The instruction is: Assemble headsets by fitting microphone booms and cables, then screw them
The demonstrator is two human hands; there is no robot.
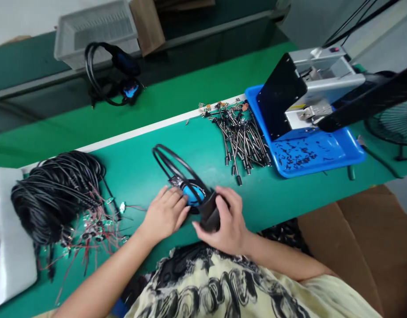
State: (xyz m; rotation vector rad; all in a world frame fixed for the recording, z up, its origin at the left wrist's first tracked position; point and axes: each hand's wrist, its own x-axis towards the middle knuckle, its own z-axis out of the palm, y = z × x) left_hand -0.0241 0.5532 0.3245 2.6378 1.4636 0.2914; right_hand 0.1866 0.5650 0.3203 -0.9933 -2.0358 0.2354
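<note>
A black headset (177,167) with a blue earcup (194,194) lies on the green table (137,168) in front of me. My left hand (164,214) rests on the earcup's left side, fingers curled against a small circuit board there. My right hand (227,221) is wrapped round the headset's black earpiece (210,215) at the near end.
A bundle of black cables with red wires (54,194) lies at the left. A pile of microphone booms (240,137) sits beside a blue tray (336,154) holding a machine (309,88). A second headset (117,73) and a grey bin (97,31) stand farther back.
</note>
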